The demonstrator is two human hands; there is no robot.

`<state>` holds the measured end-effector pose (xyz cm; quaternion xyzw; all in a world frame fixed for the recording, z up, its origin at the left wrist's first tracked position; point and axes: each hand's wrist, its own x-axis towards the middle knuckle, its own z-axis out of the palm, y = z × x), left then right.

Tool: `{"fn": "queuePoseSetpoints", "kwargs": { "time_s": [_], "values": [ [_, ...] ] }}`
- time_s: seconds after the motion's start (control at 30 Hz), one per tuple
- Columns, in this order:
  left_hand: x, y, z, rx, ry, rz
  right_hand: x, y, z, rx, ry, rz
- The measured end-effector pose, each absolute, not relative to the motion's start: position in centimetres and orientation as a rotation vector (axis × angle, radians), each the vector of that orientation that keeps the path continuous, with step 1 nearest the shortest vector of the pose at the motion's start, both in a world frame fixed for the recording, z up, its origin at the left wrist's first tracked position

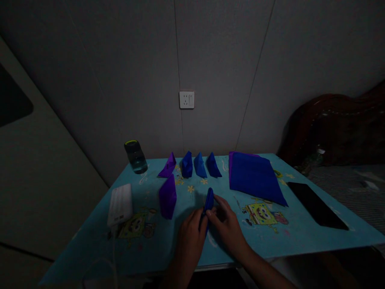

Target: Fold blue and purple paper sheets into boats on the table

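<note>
Between my two hands is a folded piece of dark blue paper (pixel 209 197), held on edge above the near middle of the table. My left hand (pixel 192 229) pinches it from the left, with the fingers partly hidden behind the paper. From the right, my right hand (pixel 225 223) grips it with thumb and fingers. A folded purple paper (pixel 168 197) stands left of my hands. Beyond it is a row of folded paper boats: a purple boat (pixel 169 165), a dark blue boat (pixel 187 165), a lighter blue boat (pixel 200 165) and another dark blue boat (pixel 213 165).
Blue paper sheets (pixel 255 176) lie over purple ones at the back right, near a black tablet-like slab (pixel 317 205). A bottle (pixel 136 157) stands at the back left. A white power bank (pixel 120 204) with a cable lies at the left. The wall carries a socket (pixel 187 99).
</note>
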<state>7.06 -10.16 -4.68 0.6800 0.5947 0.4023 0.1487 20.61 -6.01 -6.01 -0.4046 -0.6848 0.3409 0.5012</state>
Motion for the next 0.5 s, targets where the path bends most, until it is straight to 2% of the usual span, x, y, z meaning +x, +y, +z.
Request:
{"fn": "queuePoseSetpoints", "kwargs": {
  "time_s": [0.5],
  "values": [
    [6.7, -10.6, -5.9, 1.645, 1.431, 1.301, 21.2, -6.9, -5.7, -0.991, -1.655, 0.917]
  ]
}}
